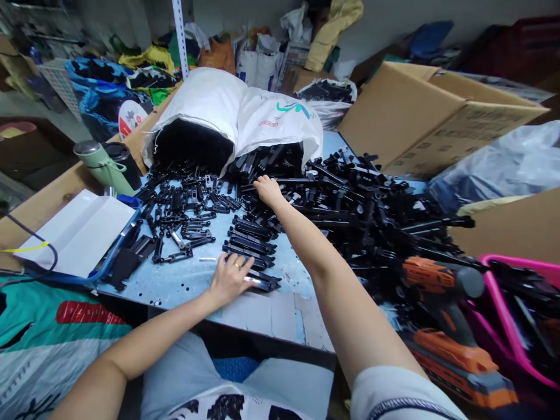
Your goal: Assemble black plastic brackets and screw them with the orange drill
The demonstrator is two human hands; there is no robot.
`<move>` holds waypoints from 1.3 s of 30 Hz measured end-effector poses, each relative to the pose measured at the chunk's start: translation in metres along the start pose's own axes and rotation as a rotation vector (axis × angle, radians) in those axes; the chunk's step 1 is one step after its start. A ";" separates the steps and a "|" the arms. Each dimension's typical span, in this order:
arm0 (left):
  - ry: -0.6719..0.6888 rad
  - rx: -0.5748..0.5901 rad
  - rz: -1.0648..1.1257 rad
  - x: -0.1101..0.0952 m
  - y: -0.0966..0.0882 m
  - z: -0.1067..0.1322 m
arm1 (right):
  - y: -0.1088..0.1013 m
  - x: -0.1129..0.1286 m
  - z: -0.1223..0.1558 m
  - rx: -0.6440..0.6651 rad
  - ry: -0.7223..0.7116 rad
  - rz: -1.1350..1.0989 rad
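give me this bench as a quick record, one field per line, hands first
left hand: on the near end of the row of black parts
right hand: at the heap of long black parts, grip unclear
white sacks: two, side by side, mouths open
power tool: orange and black, right side
green tumbler: left side

Single head-worn cam looks fwd & down over wearer's lap (pixel 172 373) onto nearby worktable (pixel 170 287), w/ L hand (pixel 231 277) & R hand (pixel 266 189) nr ctr.
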State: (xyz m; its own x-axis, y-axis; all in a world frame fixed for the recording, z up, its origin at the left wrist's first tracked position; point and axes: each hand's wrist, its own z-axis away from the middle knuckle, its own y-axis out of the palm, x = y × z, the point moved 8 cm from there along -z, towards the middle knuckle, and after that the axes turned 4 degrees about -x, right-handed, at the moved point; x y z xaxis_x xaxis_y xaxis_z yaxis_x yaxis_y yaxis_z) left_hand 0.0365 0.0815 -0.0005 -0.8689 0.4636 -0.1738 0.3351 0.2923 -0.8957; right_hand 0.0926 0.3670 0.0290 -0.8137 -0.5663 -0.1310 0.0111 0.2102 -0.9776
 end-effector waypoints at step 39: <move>-0.217 0.303 0.341 -0.031 0.020 0.033 | -0.026 0.053 0.397 -0.082 0.148 -0.740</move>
State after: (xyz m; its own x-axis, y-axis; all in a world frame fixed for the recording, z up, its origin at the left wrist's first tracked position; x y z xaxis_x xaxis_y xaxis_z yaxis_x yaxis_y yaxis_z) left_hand 0.0580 0.0452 -0.0263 -0.7950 0.2968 -0.5290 0.5198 -0.1162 -0.8463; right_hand 0.2793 0.0152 -0.0177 -0.6617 -0.4712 0.5832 -0.6064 -0.1211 -0.7859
